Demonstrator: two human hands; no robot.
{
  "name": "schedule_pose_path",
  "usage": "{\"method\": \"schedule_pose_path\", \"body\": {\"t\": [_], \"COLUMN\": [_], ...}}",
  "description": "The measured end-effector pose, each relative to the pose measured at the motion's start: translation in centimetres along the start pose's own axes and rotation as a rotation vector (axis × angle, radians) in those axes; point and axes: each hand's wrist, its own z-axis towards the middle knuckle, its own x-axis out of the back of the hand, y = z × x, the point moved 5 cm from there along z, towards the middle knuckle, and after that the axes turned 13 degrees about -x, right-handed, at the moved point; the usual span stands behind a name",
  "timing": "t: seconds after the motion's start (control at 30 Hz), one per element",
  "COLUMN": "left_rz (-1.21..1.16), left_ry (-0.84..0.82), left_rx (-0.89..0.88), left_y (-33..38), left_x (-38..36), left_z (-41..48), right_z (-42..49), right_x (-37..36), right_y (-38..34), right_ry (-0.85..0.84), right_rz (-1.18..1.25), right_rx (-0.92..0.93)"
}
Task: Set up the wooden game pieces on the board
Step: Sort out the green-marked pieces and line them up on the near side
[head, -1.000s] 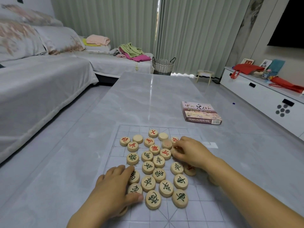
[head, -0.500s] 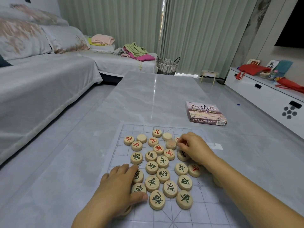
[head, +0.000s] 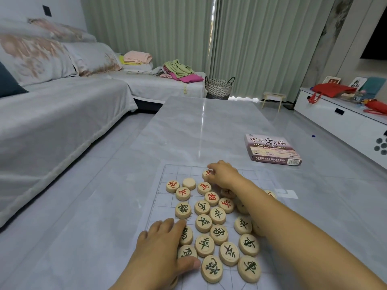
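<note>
A thin see-through board sheet [head: 167,197] with a printed grid lies on the grey table. Several round wooden pieces [head: 217,215] with red or green characters crowd its middle. My right hand [head: 225,176] reaches to the far side of the heap, its fingers pinching a red-marked piece [head: 206,174]. My left hand [head: 162,248] rests flat at the near left edge of the heap, fingertips touching green-marked pieces [head: 186,235]. My right forearm hides some pieces on the right.
The game's box [head: 272,149] lies on the table to the far right. A sofa [head: 52,114] runs along the left, a white cabinet [head: 343,120] along the right. A woven basket [head: 218,85] stands past the table's far end.
My right hand has moved forward from the heap's right side to its far edge and pinched a red-marked piece there. My left hand has stayed put.
</note>
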Motion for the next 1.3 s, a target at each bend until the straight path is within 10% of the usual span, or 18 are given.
{"method": "schedule_pose_path", "body": {"t": [0.67, 1.03, 1.2, 1.3], "left_rz": [-0.186, -0.124, -0.114, -0.131], "left_ry": [0.201, 0.278, 0.265, 0.261], "left_rx": [0.053, 0.124, 0.007, 0.019], "left_y": [-0.8, -2.6, -1.9, -1.6], "left_x": [1.8, 2.4, 2.1, 2.2], "left_z": [-1.3, -1.7, -1.5, -1.4], "right_z": [-9.0, -14.0, -11.8, -7.6], "right_x": [1.7, -1.4, -2.4, 0.0], "right_y": [7.6, -7.3, -7.4, -4.4], "right_ry": [-0.074, -0.042, -0.227, -0.057], "right_rz": [-0.138, -0.012, 0.13, 0.239], "right_rx": [0.007, 0.367, 0.311, 0.152]}}
